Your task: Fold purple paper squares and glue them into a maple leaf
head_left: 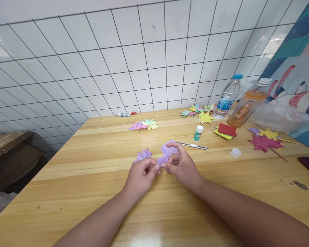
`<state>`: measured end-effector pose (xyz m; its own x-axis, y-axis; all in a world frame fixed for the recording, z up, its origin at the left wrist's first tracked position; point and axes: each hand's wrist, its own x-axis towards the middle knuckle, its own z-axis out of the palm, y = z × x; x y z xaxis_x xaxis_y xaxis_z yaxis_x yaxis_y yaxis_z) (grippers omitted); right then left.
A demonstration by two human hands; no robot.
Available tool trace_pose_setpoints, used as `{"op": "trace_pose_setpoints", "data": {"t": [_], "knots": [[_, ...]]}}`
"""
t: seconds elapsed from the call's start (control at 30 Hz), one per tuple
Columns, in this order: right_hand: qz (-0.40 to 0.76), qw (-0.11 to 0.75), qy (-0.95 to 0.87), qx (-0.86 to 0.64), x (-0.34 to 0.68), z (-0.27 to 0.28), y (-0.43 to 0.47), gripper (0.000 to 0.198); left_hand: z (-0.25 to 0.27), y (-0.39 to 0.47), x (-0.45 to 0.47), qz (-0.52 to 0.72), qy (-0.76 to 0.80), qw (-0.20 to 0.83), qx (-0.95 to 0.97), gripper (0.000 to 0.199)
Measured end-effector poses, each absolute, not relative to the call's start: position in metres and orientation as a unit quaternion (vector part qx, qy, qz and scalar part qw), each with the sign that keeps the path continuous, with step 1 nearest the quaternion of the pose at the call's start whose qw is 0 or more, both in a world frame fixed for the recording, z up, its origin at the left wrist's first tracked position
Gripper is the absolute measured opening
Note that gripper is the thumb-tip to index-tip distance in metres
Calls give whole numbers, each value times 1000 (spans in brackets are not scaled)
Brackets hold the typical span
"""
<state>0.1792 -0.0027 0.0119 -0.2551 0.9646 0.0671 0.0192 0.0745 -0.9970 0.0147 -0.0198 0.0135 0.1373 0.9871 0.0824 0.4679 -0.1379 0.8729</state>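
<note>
Left hand (pixel 141 175): fingers closed in a pinch, thumb tip and index tip meeting at the lower left corner of a folded purple paper (pixel 167 149). Other left fingers curled under, partly hidden. Right hand (pixel 183 168): thumb and fingers gripping the same paper near its lower edge, index finger bent in an arch over its upper part; gap between that index and the thumb fairly wide, remaining fingers tucked in, tips partly hidden. Both thumb tips close together, just apart.

Purple paper is between the two hands, near the middle of the worktop (pixel 92 157), crease lines visible. Purple pointed leaf shape (pixel 143 155) lies just behind the left hand. Slim silver-and-white tool (pixel 192 145) lies just behind the right hand, its left end by the paper; exact type unclear. Glue stick (pixel 198 133) upright beyond it, white cap on its top. Separate round white cap (pixel 235 152) to the right.

Further right: red paper stack (pixel 227 129) on yellow sheets (pixel 223 136), maroon paper leaf (pixel 264 143) with a stick stem, water bottle (pixel 227 98), tilted-looking orange drink bottle (pixel 247 107). Back: pink-and-green leaf cluster (pixel 144 125), mixed-color leaf pile (pixel 195 110), red-capped marker (pixel 126 114) near the tiled wall (pixel 154 56).
</note>
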Motion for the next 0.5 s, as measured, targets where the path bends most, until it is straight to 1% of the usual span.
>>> {"op": "trace_pose_setpoints", "data": {"t": [0.13,0.23,0.27,0.3,0.37,0.4,0.5], "knots": [[519,429,-606,-423,181,7,0,52,10,-18,13,372,541,377,653,14],[515,416,-621,-420,182,1,5,60,7,-15,9,384,537,400,636,13],[518,410,-621,-422,182,-1,6,58,6,-14,8,385,535,407,632,12],[522,402,-620,-425,182,-2,7,50,4,-13,8,385,534,411,631,12],[530,380,-624,-430,181,-4,9,25,2,-12,7,378,533,410,636,12],[532,369,-628,-430,181,-5,9,17,1,-12,6,374,534,404,642,12],[532,355,-636,-432,181,-6,11,17,-1,-12,7,362,535,380,662,13]]}}
